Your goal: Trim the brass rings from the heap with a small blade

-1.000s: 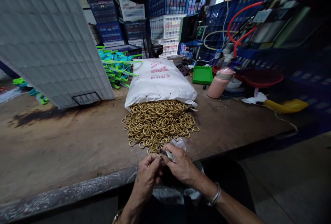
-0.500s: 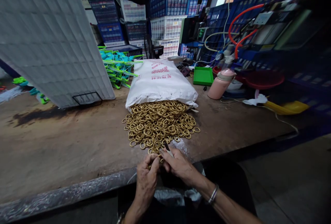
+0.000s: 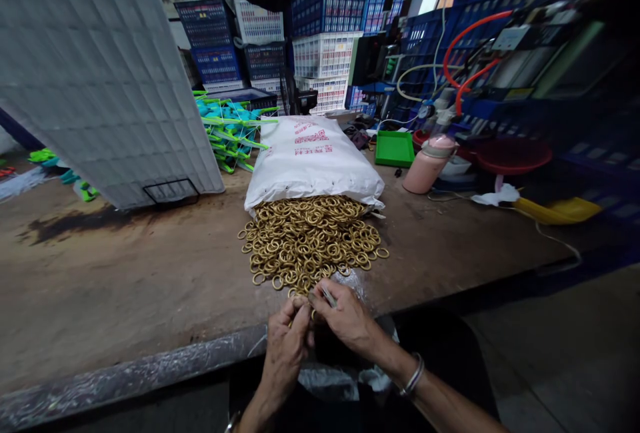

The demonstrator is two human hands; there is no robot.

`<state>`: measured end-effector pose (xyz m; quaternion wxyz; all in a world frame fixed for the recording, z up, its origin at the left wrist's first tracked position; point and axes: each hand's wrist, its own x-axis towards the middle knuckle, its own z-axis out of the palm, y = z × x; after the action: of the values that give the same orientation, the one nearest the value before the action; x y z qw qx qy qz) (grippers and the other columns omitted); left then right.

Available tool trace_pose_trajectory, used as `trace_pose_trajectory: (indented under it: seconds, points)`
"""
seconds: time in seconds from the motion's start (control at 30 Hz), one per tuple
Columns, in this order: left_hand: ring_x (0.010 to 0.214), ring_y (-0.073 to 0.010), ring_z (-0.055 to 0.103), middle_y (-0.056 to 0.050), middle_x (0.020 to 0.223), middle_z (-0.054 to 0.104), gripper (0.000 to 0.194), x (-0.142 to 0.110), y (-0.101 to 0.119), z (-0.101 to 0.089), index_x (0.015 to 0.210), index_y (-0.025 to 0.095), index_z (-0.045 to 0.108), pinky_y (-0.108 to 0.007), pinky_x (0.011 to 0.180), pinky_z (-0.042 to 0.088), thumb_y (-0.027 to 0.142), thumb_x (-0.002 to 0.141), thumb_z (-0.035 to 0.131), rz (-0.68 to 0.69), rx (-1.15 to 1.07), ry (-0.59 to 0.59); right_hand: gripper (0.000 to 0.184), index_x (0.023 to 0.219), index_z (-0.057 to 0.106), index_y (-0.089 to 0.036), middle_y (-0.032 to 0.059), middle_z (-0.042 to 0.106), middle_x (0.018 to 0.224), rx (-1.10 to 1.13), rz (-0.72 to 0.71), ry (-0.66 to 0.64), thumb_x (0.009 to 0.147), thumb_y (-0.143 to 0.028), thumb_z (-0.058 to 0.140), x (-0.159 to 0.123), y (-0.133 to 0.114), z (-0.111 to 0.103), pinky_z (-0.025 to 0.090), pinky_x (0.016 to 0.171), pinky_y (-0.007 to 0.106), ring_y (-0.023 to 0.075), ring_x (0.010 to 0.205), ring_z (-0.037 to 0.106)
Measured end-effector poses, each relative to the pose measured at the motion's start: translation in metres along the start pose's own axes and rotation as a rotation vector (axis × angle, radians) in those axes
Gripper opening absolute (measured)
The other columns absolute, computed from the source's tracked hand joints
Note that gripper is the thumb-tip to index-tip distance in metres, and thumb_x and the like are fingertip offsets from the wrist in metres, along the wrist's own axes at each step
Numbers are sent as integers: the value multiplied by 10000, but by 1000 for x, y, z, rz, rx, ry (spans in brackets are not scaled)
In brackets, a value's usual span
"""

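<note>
At the table's front edge, my left hand (image 3: 288, 340) is closed in a pinch on a small gold-coloured ring (image 3: 313, 315), partly hidden by the fingers. My right hand (image 3: 347, 318) meets it from the right, its fingertips almost touching the left thumb. A slim pale-handled tool (image 3: 329, 297) lies in the right hand's grip; its tip is hidden now. Just beyond both hands spreads a heap of gold-coloured rings (image 3: 313, 240), spilling from the mouth of a white sack (image 3: 313, 163) with red print.
A large white ribbed panel (image 3: 115, 86) stands at left, beside green and turquoise plastic pieces (image 3: 233, 130). To the right are a green tray (image 3: 395, 148), a pink bottle (image 3: 427, 166) and a yellow scoop (image 3: 560, 210). Stacked crates (image 3: 327, 53) fill the back.
My right hand has turned slightly, and the tool's dark tip, visible before, is now out of sight. The left hand keeps its pinch. The whole view has shifted slightly.
</note>
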<state>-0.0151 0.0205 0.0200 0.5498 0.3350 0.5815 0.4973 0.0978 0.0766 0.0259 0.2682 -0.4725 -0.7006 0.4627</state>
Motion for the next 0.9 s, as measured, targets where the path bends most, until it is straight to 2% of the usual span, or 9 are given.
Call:
trace_pose_trajectory:
  seconds: [0.23,0.47,0.57,0.73,0.9]
  points:
    - [354,-48,293,68,428,419,335,0,-9,-5,691,165,542,-164,364,210,495,743,539,-17,-77,-54,259,671,464,-176,-48,440,564,215,39,-85,833,-372,411,-2,3,0,340,532,206,92,550,416]
    - [399,-40,349,57,533,473,291,0,-9,-7,706,169,528,-153,379,231,455,759,548,-37,-211,-130,306,654,477,-169,-25,492,581,239,30,-92,843,-396,397,-1,7,1,358,543,220,103,560,455]
    - [399,-35,377,50,583,498,290,0,-8,-7,721,170,521,-150,365,231,457,746,560,-75,-233,-146,283,661,481,-170,-30,491,572,204,33,-61,833,-384,415,0,11,3,349,536,218,99,548,445]
    - [372,-34,367,54,534,487,318,2,-7,-7,711,165,517,-148,356,237,479,731,561,-134,-171,-122,249,626,474,-171,-44,462,574,28,-14,40,801,-347,461,2,11,3,325,535,207,89,558,405]
    - [364,-29,346,52,512,480,333,3,-11,-9,690,154,516,-144,359,235,480,755,532,-117,-130,-125,269,664,505,-165,-34,487,588,-65,-43,-10,838,-345,407,-1,6,1,309,522,208,91,556,413]
